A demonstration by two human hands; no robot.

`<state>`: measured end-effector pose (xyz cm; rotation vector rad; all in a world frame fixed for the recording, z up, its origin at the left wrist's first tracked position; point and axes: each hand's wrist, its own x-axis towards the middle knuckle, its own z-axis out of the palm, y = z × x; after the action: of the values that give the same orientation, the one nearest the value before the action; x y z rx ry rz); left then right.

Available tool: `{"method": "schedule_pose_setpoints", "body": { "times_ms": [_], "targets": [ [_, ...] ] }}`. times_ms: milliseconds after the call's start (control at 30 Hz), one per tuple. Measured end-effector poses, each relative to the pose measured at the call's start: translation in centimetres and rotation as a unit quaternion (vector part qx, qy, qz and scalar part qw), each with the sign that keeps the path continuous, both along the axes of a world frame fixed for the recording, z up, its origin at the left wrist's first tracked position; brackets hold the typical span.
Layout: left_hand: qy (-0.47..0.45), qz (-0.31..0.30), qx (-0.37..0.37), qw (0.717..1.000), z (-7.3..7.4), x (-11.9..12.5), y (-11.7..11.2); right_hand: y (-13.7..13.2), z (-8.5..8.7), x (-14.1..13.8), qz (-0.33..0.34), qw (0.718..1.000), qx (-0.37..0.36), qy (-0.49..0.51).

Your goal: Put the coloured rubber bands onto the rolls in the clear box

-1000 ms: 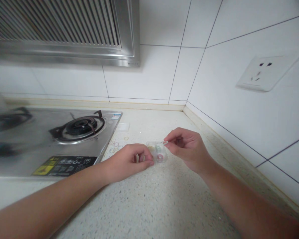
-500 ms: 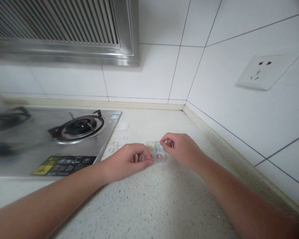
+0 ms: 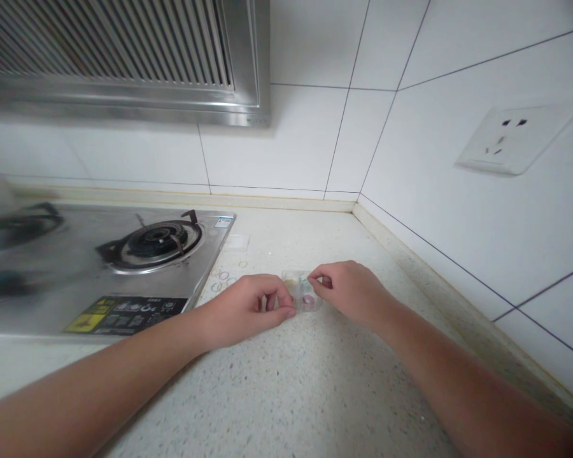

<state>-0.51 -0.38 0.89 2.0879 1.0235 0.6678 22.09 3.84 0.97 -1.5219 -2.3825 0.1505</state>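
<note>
I see room beyond the fingers [image 3: 321, 271], over the counter [image 3: 315, 235]. Left of them, rings [image 3: 217, 287] and the stove [image 3: 86, 280] obstruct.

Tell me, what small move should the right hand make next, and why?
Probably the right hand should loosen its grip over the clear box: it is pinched at the far compartment where something green shows, and the left hand is at the box's left edge. Whether it holds anything, I cannot tell.

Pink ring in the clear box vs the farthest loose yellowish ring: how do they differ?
Place: the pink ring lies in the clear box; the yellowish ring lies on the counter.
Look: the pink ring's band appears thicker than the yellowish ring's.
Shared: both are small, round and open-centred.
</note>
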Motion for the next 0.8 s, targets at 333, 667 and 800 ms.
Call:
{"method": "schedule_pose_setpoints", "body": {
  "times_ms": [333,667,800],
  "targets": [
    [0.017,0.0,0.03,0.999,0.0,-0.3,0.1,0.4,-0.2,0.3,0.008,0.995,-0.002,0.101],
    [0.118,0.039,0.212,0.969,1.6,-2.7,1.2,1.7,-1.0,1.4,0.003,0.988,-0.01,0.157],
    [0.201,0.065,0.323,0.922,2.6,-4.9,2.5,2.0,-1.1,1.7,-0.003,0.987,-0.009,0.158]
  ]
}}
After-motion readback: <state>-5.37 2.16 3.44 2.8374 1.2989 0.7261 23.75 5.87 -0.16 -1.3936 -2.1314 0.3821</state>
